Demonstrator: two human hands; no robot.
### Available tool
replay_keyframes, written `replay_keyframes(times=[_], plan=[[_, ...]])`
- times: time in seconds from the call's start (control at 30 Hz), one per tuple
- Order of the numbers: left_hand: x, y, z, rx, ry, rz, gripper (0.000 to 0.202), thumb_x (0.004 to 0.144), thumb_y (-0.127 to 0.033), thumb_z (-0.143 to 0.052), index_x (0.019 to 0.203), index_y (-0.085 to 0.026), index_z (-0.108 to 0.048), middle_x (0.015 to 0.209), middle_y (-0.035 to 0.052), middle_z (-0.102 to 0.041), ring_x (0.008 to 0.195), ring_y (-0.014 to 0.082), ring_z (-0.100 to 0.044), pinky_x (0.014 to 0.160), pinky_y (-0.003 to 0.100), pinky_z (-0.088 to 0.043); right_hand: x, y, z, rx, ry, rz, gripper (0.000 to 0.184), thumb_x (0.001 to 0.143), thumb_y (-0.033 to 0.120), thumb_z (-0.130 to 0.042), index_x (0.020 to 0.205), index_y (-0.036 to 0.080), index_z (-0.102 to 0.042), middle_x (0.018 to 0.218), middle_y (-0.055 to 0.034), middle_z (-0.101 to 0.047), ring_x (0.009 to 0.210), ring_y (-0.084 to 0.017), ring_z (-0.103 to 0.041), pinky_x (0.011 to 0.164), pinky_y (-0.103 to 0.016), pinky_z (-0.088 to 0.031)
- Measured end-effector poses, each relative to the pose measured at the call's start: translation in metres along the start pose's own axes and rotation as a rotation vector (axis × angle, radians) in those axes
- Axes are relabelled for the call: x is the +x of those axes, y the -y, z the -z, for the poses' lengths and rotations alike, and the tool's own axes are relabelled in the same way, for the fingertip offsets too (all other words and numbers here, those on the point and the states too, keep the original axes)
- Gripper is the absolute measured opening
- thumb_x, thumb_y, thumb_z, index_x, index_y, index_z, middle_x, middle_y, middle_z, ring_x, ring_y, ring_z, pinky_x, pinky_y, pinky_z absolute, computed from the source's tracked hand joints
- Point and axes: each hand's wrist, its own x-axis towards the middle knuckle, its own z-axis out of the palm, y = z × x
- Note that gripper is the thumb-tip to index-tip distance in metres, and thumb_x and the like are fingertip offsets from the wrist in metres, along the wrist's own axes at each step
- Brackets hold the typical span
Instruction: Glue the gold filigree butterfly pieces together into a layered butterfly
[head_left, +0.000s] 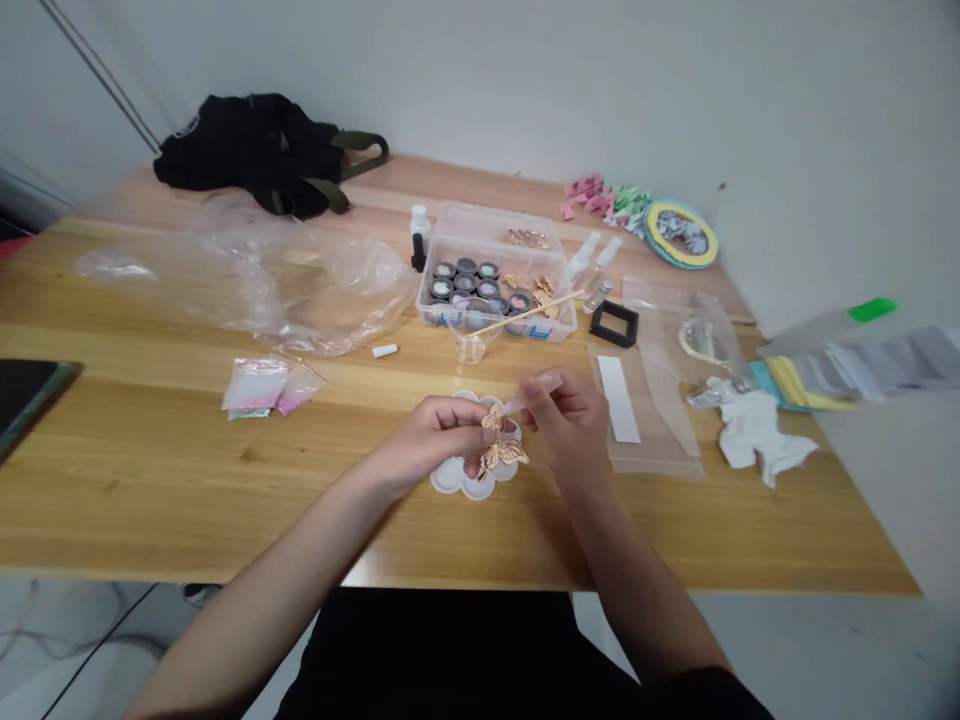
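Two grips shut; left hand (427, 437) steadying a gold butterfly ornament (501, 452), right hand (566, 420) pinching a clear dropper (538, 392) just beside it.

Wooden table (225, 500) against white walls (525, 80)

Inspection finds the worktop (225, 500) to be pale varnished wood with a smooth satin finish. The butterfly ornament (499, 445) is glossy gold-toned metal, the palette (457, 478) beneath it is smooth white plastic, and the dropper (540, 390) is translucent plastic with a matt finish. The crumpled sheeting (337, 290) and storage box (495, 225) are clear, glossy plastic, the shoulder bag (255, 150) is matt black cloth, and the strip (619, 398) is smooth white paper.
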Motion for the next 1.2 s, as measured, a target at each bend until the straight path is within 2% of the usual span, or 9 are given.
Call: replay_keyframes(times=[0.63, 1.2], plan=[[0.0008, -0.001, -0.0011, 0.011, 0.0, 0.009, 0.016, 0.07, -0.028, -0.069, 0.075, -0.013, -0.071, 0.049, -0.0017, -0.061, 0.041, 0.0069, -0.049, 0.044, 0.02, -0.033, -0.0006, -0.0044, 0.0027, -0.027, 0.0, 0.011, 0.035, 0.079, 0.044, -0.068, 0.059, 0.02, -0.052, 0.048, 0.0064, -0.05, 0.044, -0.006, -0.043, 0.043, -0.021, -0.034], [0.0009, -0.0005, -0.0014, 0.006, -0.007, 0.01, 0.017, 0.069, -0.028, -0.071, 0.075, -0.013, -0.071, 0.049, -0.0024, -0.06, 0.041, 0.0069, -0.049, 0.045, 0.021, -0.034, -0.0027, 0.0005, 0.0024, -0.07, 0.0, 0.024, 0.032, 0.08, 0.041, -0.067, 0.06, 0.021, -0.054, 0.049, 0.0059, -0.055, 0.044, -0.007, -0.048, 0.044, -0.021, -0.038]])
